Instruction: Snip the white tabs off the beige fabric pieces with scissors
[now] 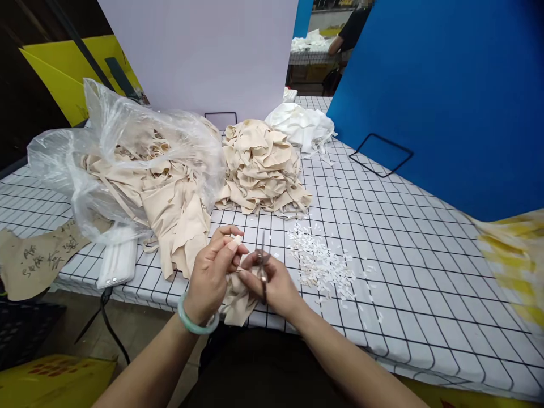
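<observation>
Low in the middle of the frame, the left hand (212,272) pinches a small beige fabric scrap (237,294) and the right hand (272,283) grips small metal scissors (262,266), their long axis running up the frame with the tips pointing away from the person. Both hover at the near edge of the counter (403,238), covered in a white black-gridded cloth. Right of them lie white snippets (323,260); above are a beige fabric pile (259,164) and a clear plastic bag (127,164), with a blue board (446,96) at upper right.
</observation>
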Action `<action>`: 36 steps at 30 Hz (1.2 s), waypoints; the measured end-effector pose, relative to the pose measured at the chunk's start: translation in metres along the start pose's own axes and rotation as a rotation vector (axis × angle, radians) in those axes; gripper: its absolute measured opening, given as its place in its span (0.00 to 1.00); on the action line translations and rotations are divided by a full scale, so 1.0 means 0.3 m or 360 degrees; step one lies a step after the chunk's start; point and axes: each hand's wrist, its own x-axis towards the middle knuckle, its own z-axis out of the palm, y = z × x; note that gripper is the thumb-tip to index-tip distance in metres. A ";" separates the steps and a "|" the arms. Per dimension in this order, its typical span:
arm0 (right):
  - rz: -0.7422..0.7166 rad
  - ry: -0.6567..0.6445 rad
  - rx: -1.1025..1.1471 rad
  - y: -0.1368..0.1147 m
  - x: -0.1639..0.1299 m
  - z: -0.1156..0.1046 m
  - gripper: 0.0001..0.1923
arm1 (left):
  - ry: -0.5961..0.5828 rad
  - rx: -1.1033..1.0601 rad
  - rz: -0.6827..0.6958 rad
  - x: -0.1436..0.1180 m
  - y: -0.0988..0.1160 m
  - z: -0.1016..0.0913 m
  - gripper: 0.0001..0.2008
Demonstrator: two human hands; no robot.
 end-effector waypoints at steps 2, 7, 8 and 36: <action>-0.0083 0.0123 -0.0408 -0.011 -0.041 -0.080 0.16 | -0.0044 0.0188 0.0118 -0.015 -0.016 0.013 0.15; -0.0248 0.0144 -0.1074 -0.048 -0.110 -0.198 0.21 | -0.0222 0.0385 0.0375 -0.036 -0.036 0.067 0.16; -0.0261 0.0136 -0.1113 -0.053 -0.115 -0.204 0.22 | -0.0245 0.0384 0.0387 -0.036 -0.038 0.078 0.16; -0.0182 0.0111 -0.1168 -0.056 -0.124 -0.212 0.28 | -0.0434 0.0632 0.0651 -0.043 -0.043 0.116 0.11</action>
